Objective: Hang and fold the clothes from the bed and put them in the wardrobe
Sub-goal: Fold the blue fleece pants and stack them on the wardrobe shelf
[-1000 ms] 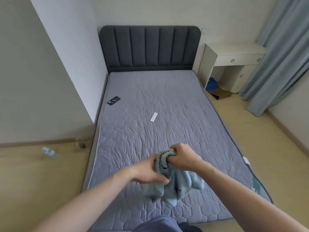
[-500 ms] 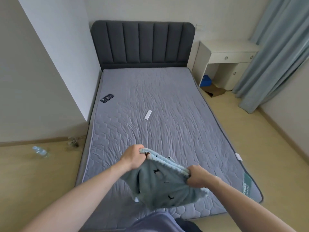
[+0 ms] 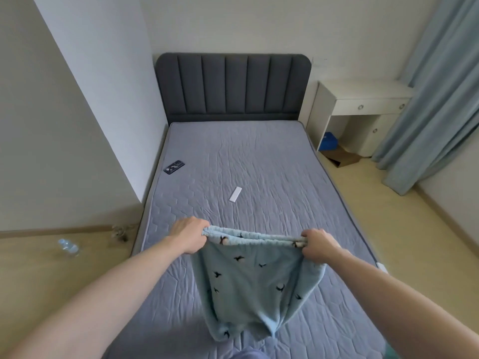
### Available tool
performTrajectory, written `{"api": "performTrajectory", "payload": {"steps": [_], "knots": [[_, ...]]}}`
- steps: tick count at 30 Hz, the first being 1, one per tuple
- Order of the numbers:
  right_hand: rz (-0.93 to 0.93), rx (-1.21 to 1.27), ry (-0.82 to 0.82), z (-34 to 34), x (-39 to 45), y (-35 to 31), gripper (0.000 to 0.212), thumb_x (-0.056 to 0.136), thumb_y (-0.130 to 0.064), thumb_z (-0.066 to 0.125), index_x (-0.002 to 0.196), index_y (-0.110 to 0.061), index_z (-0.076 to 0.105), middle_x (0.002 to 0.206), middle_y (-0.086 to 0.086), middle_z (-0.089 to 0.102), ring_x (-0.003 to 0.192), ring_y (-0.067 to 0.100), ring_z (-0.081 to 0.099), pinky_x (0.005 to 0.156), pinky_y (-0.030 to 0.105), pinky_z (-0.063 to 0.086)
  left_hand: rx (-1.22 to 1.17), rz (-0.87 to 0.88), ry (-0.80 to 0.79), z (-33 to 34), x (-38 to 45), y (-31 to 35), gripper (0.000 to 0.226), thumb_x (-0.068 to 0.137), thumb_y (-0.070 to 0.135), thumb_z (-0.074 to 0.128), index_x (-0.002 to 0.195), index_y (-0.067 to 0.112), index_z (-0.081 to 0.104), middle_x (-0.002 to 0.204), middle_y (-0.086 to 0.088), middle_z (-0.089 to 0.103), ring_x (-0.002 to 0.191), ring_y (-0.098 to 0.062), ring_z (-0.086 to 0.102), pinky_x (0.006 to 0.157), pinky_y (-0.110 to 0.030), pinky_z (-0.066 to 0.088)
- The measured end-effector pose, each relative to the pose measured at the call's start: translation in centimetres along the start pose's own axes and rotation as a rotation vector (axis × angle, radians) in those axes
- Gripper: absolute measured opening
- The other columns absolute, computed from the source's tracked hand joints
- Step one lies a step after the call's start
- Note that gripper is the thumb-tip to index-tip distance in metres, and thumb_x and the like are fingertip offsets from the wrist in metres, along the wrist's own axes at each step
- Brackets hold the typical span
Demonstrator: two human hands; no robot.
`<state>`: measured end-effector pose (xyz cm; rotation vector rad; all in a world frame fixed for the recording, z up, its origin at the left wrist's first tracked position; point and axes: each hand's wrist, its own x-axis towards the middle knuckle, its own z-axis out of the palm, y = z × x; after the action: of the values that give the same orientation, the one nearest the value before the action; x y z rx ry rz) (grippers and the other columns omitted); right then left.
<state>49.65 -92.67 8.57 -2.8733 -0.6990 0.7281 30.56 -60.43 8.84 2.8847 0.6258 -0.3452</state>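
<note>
Step in hand, likely: spreading pale-blue shorts (image 3: 255, 288) for folding. Left hand (image 3: 188, 238) and right hand (image 3: 317, 244) each grasp waistband end — garment stretched taut, hanging above foot of bed (image 3: 259, 164). Next: lay flat on bed, fold.

Soft even daylight, faint shadows, wide-angle bending at edges, slight softness.

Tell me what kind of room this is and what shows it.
A bedroom, most likely: a bed with a padded dark headboard, a white desk beside it, and long blue curtains.
</note>
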Motion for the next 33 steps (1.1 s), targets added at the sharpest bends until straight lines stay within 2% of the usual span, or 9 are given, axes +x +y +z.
{"api": "performTrajectory", "payload": {"steps": [2, 5, 10, 15, 20, 26, 30, 31, 33], "knots": [[-0.025, -0.019, 0.099, -4.7, 1.9, -0.7, 0.009, 0.081, -0.014, 0.058, 0.086, -0.019, 0.063, 0.086, 0.003, 0.066, 0.078, 0.024, 0.064, 0.064, 0.035, 0.055, 0.005, -0.022, 0.108, -3.9, 2.5, 0.0, 0.006, 0.086, 0.028, 0.053, 0.081, 0.031, 0.054, 0.098, -0.004, 0.071, 0.084, -0.031, 0.064, 0.063, -0.032, 0.04], [-0.075, -0.059, 0.282, -12.6, 4.2, -2.0, 0.014, 0.08, -0.013, 0.059, 0.088, -0.022, 0.065, 0.09, 0.004, 0.065, 0.078, 0.028, 0.06, 0.065, 0.034, 0.047, 0.018, -0.051, 0.287, -11.4, 6.2, 0.3, 0.013, 0.091, 0.031, 0.052, 0.093, 0.029, 0.064, 0.108, -0.006, 0.072, 0.097, -0.034, 0.067, 0.069, -0.032, 0.044], [-0.164, -0.057, 0.61, -25.7, 6.0, -5.2, 0.023, 0.081, -0.006, 0.058, 0.094, -0.024, 0.062, 0.091, 0.007, 0.061, 0.083, 0.034, 0.058, 0.07, 0.036, 0.042, -0.007, -0.084, 0.566, -25.2, 9.4, 0.9, 0.009, 0.092, 0.029, 0.052, 0.088, 0.028, 0.06, 0.103, -0.008, 0.071, 0.094, -0.036, 0.066, 0.07, -0.034, 0.043], [-0.278, -0.057, 0.958, -35.8, 5.3, -7.8, 0.03, 0.081, 0.0, 0.054, 0.098, -0.022, 0.063, 0.09, 0.01, 0.064, 0.084, 0.04, 0.064, 0.068, 0.036, 0.039, -0.057, -0.1, 0.889, -35.9, 10.0, 0.9, 0.017, 0.094, 0.026, 0.053, 0.104, 0.021, 0.066, 0.108, -0.017, 0.069, 0.097, -0.042, 0.063, 0.069, -0.037, 0.038], [-0.385, -0.075, 1.186, -41.5, 4.4, -8.8, 0.032, 0.084, -0.004, 0.051, 0.11, -0.019, 0.064, 0.108, 0.007, 0.07, 0.09, 0.043, 0.065, 0.069, 0.039, 0.042, -0.196, -0.055, 1.089, -41.5, 8.9, 2.2, 0.01, 0.092, 0.022, 0.05, 0.088, 0.019, 0.058, 0.093, -0.013, 0.067, 0.079, -0.035, 0.052, 0.065, -0.036, 0.036], [-0.533, -0.047, 1.171, -39.1, 3.8, -7.8, 0.042, 0.088, -0.004, 0.051, 0.119, -0.024, 0.068, 0.115, 0.004, 0.071, 0.093, 0.041, 0.064, 0.073, 0.044, 0.052, -0.33, 0.091, 1.038, -38.9, 6.4, 2.5, 0.015, 0.083, 0.019, 0.046, 0.074, 0.01, 0.055, 0.072, -0.008, 0.058, 0.071, -0.034, 0.048, 0.062, -0.033, 0.031], [-0.601, -0.05, 1.006, -30.0, 4.6, -5.4, 0.037, 0.088, -0.003, 0.055, 0.113, -0.024, 0.073, 0.107, 0.0, 0.072, 0.093, 0.032, 0.064, 0.068, 0.038, 0.05, -0.35, 0.11, 0.875, -29.2, 4.5, 1.6, 0.015, 0.072, 0.019, 0.045, 0.066, 0.009, 0.055, 0.059, -0.003, 0.054, 0.063, -0.031, 0.048, 0.058, -0.031, 0.034], [-0.601, -0.066, 0.942, -26.8, 5.0, -4.6, 0.035, 0.088, -0.005, 0.058, 0.112, -0.024, 0.074, 0.106, 0.0, 0.072, 0.094, 0.03, 0.065, 0.069, 0.036, 0.05, -0.332, 0.119, 0.82, -25.8, 4.0, 1.3, 0.012, 0.07, 0.02, 0.046, 0.06, 0.013, 0.048, 0.054, 0.002, 0.049, 0.06, -0.03, 0.046, 0.056, -0.03, 0.032], [-0.571, -0.101, 0.776, -20.1, 6.0, -2.9, 0.032, 0.089, -0.006, 0.063, 0.113, -0.024, 0.076, 0.109, -0.001, 0.073, 0.099, 0.026, 0.065, 0.072, 0.037, 0.052, -0.293, 0.134, 0.685, -18.5, 3.1, 0.7, 0.024, 0.069, 0.02, 0.051, 0.054, 0.026, 0.033, 0.05, 0.008, 0.04, 0.055, -0.026, 0.042, 0.054, -0.026, 0.03]]}}
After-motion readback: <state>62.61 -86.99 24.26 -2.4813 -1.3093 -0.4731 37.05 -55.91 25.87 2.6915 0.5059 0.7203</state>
